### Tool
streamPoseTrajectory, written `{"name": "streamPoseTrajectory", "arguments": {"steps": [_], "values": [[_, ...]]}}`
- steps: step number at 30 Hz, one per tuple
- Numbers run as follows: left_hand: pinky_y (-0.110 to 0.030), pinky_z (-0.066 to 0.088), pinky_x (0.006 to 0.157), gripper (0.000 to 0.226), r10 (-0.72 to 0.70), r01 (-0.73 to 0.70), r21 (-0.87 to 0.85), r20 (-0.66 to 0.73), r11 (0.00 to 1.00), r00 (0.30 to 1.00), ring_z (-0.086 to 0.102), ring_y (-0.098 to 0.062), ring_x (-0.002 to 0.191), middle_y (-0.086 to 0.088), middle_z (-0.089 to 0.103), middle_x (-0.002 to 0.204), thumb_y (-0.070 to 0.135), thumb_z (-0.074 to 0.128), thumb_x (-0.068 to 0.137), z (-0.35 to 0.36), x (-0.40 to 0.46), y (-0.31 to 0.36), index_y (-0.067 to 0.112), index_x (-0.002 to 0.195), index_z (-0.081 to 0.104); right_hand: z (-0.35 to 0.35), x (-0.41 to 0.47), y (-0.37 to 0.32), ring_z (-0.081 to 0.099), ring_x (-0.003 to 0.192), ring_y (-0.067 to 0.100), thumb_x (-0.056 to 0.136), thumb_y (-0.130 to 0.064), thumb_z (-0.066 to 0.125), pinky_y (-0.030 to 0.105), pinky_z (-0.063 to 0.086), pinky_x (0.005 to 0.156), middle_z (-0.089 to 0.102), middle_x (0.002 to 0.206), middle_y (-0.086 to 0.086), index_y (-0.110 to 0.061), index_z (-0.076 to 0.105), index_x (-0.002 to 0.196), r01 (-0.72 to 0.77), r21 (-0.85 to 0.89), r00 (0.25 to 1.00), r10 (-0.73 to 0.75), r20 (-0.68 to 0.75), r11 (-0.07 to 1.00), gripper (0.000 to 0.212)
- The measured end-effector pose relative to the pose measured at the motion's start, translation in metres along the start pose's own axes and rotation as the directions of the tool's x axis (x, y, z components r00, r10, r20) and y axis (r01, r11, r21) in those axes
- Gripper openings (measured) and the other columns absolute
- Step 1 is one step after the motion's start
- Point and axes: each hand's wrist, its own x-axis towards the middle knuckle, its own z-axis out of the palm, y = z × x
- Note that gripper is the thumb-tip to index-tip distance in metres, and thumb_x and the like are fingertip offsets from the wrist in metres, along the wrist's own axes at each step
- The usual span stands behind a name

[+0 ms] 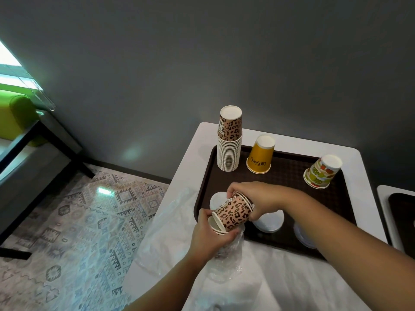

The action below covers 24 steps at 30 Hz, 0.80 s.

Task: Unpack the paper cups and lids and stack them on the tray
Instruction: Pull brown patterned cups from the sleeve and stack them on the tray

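A short nest of leopard-print paper cups (232, 213) lies tilted above the near left part of the dark brown tray (285, 173). My right hand (256, 196) grips its upper end, while my left hand (213, 234) holds the open rim end together with crumpled clear plastic wrap (226, 261). A tall upside-down stack of leopard cups (229, 142) stands at the tray's far left. Beside it sit an upside-down yellow cup (260, 156) and a fruit-print cup (322, 171). White lids (269, 222) lie on the tray near my hands.
The tray rests on a white table (190, 153) against a grey wall. Clear plastic bags (170, 221) spread over the table's near left. A second tray (402, 218) shows at the right edge. Patterned floor and a green seat (18, 115) lie to the left.
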Motion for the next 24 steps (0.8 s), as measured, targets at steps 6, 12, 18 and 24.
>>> {"name": "streamPoseTrajectory", "arguments": {"steps": [6, 12, 18, 24], "values": [[-0.016, 0.053, 0.071, 0.07, -0.005, 0.005, -0.018, 0.009, 1.0, 1.0, 0.064, -0.001, 0.088, 0.006, 0.064, 0.1, 0.032, 0.09, 0.057, 0.0, 0.003, -0.001, 0.022, 0.108, 0.042, 0.005, 0.018, -0.02, 0.046, 0.116, 0.015, 0.066, -0.014, 0.082, 0.027, 0.043, 0.093, 0.043, 0.126, -0.002, -0.022, 0.046, 0.127, 0.101, -0.155, 0.992, -0.111, -0.06, 0.983, 0.072], [-0.005, 0.042, 0.07, 0.065, 0.02, -0.02, 0.016, -0.021, 1.0, 1.0, 0.054, 0.004, 0.091, 0.016, 0.054, 0.1, 0.029, 0.088, 0.06, -0.002, 0.002, -0.003, 0.02, 0.107, 0.044, -0.052, 0.029, -0.033, 0.028, 0.119, 0.009, 0.067, -0.027, 0.084, 0.031, 0.029, 0.102, 0.043, 0.13, -0.003, -0.024, 0.048, 0.13, 0.26, 0.044, 0.722, -0.164, -0.672, 0.965, 0.073], [-0.006, 0.043, 0.072, 0.066, 0.019, -0.019, 0.03, -0.002, 0.999, 1.0, 0.054, 0.003, 0.094, 0.017, 0.053, 0.102, 0.032, 0.087, 0.06, -0.003, 0.004, -0.004, 0.023, 0.108, 0.042, -0.105, 0.05, -0.028, 0.03, 0.125, 0.018, 0.073, -0.036, 0.078, 0.026, 0.028, 0.092, 0.046, 0.133, -0.002, -0.023, 0.043, 0.134, 0.183, 0.302, 0.45, 0.193, -0.872, 0.936, 0.072], [-0.006, 0.043, 0.072, 0.066, 0.028, -0.028, 0.021, 0.004, 0.999, 1.0, 0.055, 0.002, 0.093, 0.015, 0.054, 0.1, 0.03, 0.088, 0.06, -0.004, 0.004, -0.006, 0.021, 0.108, 0.042, -0.098, 0.068, -0.002, 0.033, 0.129, 0.024, 0.073, -0.038, 0.078, 0.034, 0.036, 0.097, 0.051, 0.134, -0.001, -0.022, 0.042, 0.133, 0.083, 0.44, 0.49, 0.348, -0.8, 0.894, 0.072]]}}
